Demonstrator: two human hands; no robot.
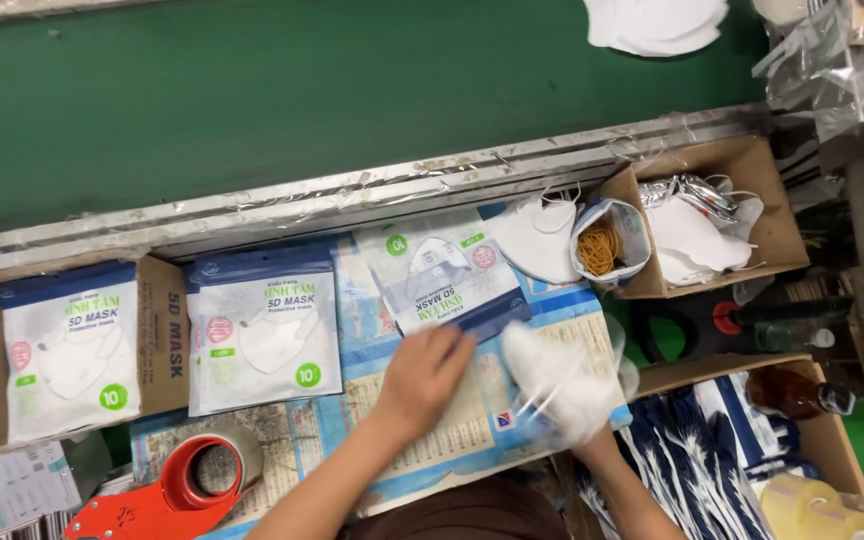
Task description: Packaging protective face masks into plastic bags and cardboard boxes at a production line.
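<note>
Nearest, at six o'clock, the left hand (422,378) presses flat, fingers spread, on a flattened mask pouch (447,280) at twelve o'clock of it. At three o'clock, the right hand (592,420) grips blurred white masks (552,375). Loading looks underway; next calls for the pouch mouth held open.

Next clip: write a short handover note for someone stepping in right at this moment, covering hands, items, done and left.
Left hand: flat on the open mask pouch, at its lower edge.
Right hand: holds a white face mask beside the pouch mouth; blurred.
Done: two filled pouches stacked at left.
Left: mask not yet inside the pouch; loose masks wait by the rubber bands.
</note>
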